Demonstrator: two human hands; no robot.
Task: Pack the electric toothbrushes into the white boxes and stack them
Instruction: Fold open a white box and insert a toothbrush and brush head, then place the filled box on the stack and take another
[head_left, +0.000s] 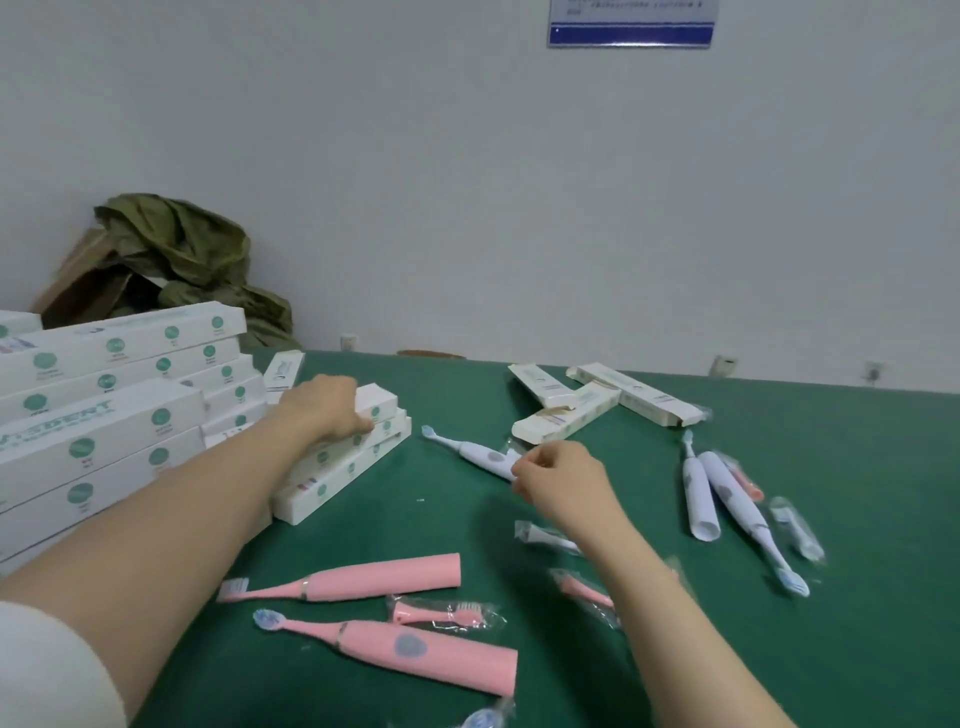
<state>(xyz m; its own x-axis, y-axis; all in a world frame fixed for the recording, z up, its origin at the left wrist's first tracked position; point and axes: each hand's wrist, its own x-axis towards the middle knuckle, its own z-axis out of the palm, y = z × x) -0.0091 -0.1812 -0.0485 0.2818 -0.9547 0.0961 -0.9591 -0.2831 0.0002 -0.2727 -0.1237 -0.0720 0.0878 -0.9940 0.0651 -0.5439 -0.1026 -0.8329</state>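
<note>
The green table (779, 649) is carrying a tall stack of white boxes (104, 415) at the left, and beside it a small stack (353, 462) whose top box the left hand (324, 408) is gripping, fingers curled over its far edge. Opened boxes (566, 415) are lying farther back, right of centre. The white toothbrush (475, 452) is lying flat between these, its long axis running from the brush head at the far left to the handle at the near right. The right hand (563, 483) is the nearer one, its curled fingers (522, 470) pinching at that handle end, so the lift is probably falling to it.
</note>
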